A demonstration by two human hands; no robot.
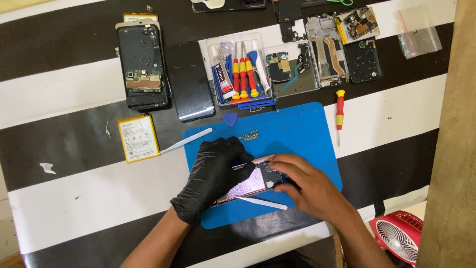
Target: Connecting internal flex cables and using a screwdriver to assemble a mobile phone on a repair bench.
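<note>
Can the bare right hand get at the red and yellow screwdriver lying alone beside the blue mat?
Probably yes. The bare right hand rests on the opened phone; the red and yellow screwdriver lies uncovered on the striped cloth, nothing between.

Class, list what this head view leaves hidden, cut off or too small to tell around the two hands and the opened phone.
- Opened phone: its middle and right end hidden by the left hand and right hand.
- Right fingertips: tucked over the phone's end, so its grip is unclear.
- Small circuit piece on the blue mat: too small to identify.
- Red fan: cut off by the bottom edge.
</note>
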